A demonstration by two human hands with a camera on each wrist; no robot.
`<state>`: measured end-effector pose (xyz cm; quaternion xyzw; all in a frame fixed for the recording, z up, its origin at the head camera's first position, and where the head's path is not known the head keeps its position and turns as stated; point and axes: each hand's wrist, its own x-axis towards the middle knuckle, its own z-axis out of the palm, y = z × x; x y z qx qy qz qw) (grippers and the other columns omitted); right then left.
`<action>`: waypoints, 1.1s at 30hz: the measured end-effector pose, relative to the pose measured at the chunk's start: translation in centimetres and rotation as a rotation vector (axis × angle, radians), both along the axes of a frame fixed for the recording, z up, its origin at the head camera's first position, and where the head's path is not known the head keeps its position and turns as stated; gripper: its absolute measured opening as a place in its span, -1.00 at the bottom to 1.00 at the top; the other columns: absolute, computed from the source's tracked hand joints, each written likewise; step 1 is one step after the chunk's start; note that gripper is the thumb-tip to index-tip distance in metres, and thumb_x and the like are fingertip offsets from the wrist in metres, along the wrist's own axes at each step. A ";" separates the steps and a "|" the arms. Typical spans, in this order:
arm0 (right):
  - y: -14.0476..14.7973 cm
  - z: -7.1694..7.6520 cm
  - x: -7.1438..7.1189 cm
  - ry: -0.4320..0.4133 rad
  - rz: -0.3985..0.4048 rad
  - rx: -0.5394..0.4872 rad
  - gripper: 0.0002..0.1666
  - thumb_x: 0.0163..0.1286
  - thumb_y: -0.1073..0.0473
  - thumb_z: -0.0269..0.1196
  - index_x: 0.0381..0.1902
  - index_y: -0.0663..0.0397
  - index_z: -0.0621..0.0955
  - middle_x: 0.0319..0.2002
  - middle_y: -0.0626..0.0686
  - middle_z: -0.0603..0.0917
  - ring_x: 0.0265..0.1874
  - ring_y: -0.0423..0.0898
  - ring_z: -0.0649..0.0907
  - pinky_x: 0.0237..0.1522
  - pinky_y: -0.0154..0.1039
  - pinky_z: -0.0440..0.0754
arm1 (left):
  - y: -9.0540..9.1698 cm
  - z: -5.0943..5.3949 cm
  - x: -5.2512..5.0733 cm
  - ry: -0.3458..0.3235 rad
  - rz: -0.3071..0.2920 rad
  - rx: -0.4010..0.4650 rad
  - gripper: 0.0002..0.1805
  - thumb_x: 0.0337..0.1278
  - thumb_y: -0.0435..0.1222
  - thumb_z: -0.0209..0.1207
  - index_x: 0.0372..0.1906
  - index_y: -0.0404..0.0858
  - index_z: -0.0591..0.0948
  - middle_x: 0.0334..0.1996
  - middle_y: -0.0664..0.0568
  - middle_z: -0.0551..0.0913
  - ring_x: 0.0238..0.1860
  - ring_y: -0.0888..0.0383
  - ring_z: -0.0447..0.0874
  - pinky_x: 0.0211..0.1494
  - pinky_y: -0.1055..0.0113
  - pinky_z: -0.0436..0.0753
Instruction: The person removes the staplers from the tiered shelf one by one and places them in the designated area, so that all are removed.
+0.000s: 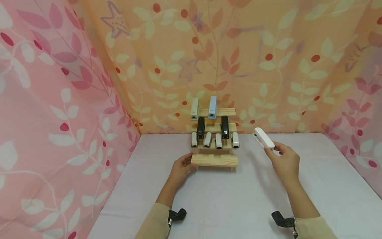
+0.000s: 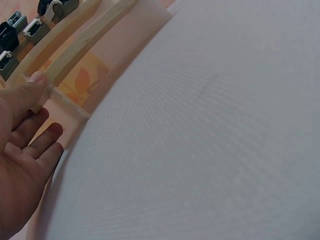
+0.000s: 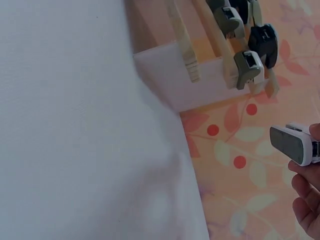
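Note:
A stepped display rack with wooden shelves [image 1: 214, 160] and clear side panels stands on the table. At its lowest shelf, my left hand [image 1: 180, 168] grips the left end; in the left wrist view the thumb [image 2: 36, 78] presses on the wood. To the right of the rack, my right hand [image 1: 285, 161] pinches a white stapler [image 1: 264, 137] by its near end, in the air. On the top shelf stand a pale green stapler [image 1: 194, 109] and a light blue stapler [image 1: 212, 107]. Below them are two black staplers [image 1: 201, 127], then a row of several small whitish staplers [image 1: 219, 141].
A white cloth [image 1: 226, 205] covers the table. Orange patterned fabric [image 1: 167, 66] hangs behind the rack, with pink leafy fabric [image 1: 59, 132] along the left side. A black wrist mount [image 1: 177, 215] sits at the left sleeve and another [image 1: 282, 219] at the right.

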<state>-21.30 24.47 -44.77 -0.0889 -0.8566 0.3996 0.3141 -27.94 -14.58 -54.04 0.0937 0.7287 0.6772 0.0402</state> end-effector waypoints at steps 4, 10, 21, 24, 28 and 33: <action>0.5 -0.9 0.0 -0.009 -0.007 0.014 -0.53 0.29 0.06 0.47 0.09 0.19 0.74 -0.13 0.26 0.79 -0.08 0.14 0.67 -0.24 -0.27 0.43 | 0.1 -0.1 0.0 0.003 -0.008 -0.016 -0.32 0.23 -0.47 0.36 0.43 -0.43 0.41 0.36 -0.32 0.50 0.36 -0.21 0.50 0.29 0.30 0.63; 1.1 -2.3 -0.2 -0.067 0.003 0.024 -0.51 0.31 0.01 0.45 0.09 0.20 0.74 -0.12 0.27 0.79 -0.03 0.21 0.66 -0.25 -0.16 0.42 | 0.1 -0.4 0.1 0.012 -0.008 -0.027 -0.31 0.23 -0.37 0.39 0.45 -0.33 0.44 0.38 -0.24 0.51 0.38 -0.13 0.50 0.33 0.31 0.60; 1.9 -5.1 -0.8 -0.181 0.023 0.011 -0.46 0.35 -0.07 0.41 0.12 0.21 0.72 -0.08 0.26 0.79 0.06 0.27 0.67 -0.13 0.00 0.51 | -0.2 -0.5 0.3 0.027 -0.018 -0.033 -0.28 0.18 -0.27 0.43 0.43 -0.30 0.46 0.34 -0.21 0.55 0.36 -0.09 0.53 0.30 0.33 0.62; 1.9 -5.6 -1.0 -0.210 0.033 0.014 -0.45 0.36 -0.07 0.40 0.12 0.23 0.71 -0.07 0.27 0.79 0.05 0.29 0.68 -0.16 0.02 0.55 | -0.2 -0.5 0.3 0.030 -0.015 -0.029 -0.28 0.18 -0.29 0.43 0.43 -0.31 0.46 0.34 -0.22 0.55 0.36 -0.10 0.53 0.31 0.34 0.62; 2.0 -6.0 -1.3 -0.227 0.034 0.007 -0.45 0.36 -0.06 0.40 0.11 0.25 0.71 -0.06 0.29 0.78 0.03 0.29 0.69 -0.18 -0.01 0.56 | -0.2 -0.6 0.2 0.029 -0.017 -0.007 -0.28 0.18 -0.34 0.43 0.43 -0.33 0.45 0.34 -0.24 0.54 0.36 -0.11 0.52 0.30 0.37 0.61; 2.0 -6.4 -1.8 -0.250 0.035 -0.007 -0.43 0.37 -0.08 0.39 0.12 0.26 0.70 -0.04 0.29 0.77 0.02 0.26 0.69 -0.24 -0.13 0.55 | -0.3 -0.5 0.0 0.035 -0.017 0.010 -0.29 0.20 -0.35 0.42 0.43 -0.35 0.45 0.35 -0.25 0.54 0.36 -0.12 0.52 0.28 0.40 0.61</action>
